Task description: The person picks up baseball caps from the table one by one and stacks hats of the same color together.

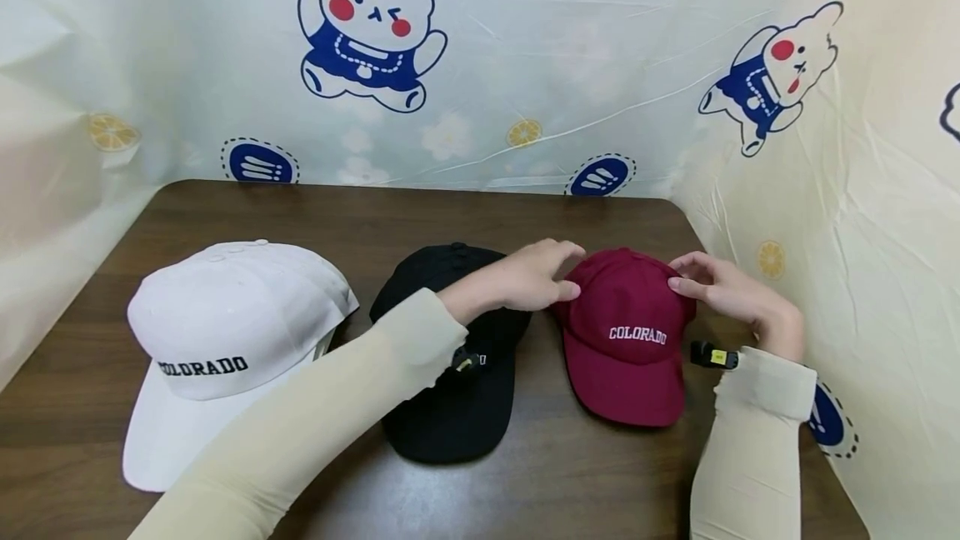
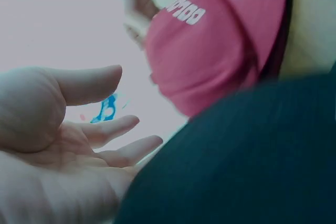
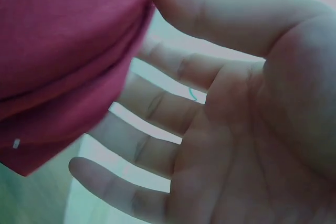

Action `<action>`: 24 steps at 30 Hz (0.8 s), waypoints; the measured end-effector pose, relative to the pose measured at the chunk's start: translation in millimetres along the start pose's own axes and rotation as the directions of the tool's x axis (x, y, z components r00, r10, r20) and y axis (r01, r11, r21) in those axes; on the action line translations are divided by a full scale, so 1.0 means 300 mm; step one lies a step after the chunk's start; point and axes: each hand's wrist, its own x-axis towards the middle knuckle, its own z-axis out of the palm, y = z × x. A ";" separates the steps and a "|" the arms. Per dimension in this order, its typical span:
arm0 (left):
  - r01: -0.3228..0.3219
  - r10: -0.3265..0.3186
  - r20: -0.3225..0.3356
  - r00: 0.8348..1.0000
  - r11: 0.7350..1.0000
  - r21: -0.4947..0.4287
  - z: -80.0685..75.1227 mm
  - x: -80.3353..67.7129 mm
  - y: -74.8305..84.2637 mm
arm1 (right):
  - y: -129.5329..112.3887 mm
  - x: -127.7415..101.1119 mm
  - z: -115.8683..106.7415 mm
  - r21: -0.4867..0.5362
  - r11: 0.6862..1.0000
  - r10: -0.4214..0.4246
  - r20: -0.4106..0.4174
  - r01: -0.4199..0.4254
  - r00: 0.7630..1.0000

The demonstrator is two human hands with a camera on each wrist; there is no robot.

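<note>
Maroon cap lies on the worktop at right, brim pointing near, long axis far-to-near. Both hands open with relaxed fingers: left hand touches crown's left side, right hand its right side. Black cap just left, white cap far left.

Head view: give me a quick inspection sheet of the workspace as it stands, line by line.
Surface: dark wooden table, with three caps in a row.
Job's things: red cap at the right, lettered COLORADO, brim toward the person.
Clutter: black cap in the middle, white cap at the left, also lettered COLORADO.
Hands: left hand reaches over the black cap and touches the red cap's left side; right hand touches its right side. Both have straight, relaxed fingers.
Cables: nothing seen.
Surroundings: cartoon-bear sheet hangs behind and at the right; cream sleeves on both arms.
</note>
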 end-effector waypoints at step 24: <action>0.239 -0.092 -0.507 0.857 0.942 0.235 -0.290 -0.522 -0.259 | -0.252 -0.104 0.036 -0.195 0.974 -0.156 -0.193 0.118 0.969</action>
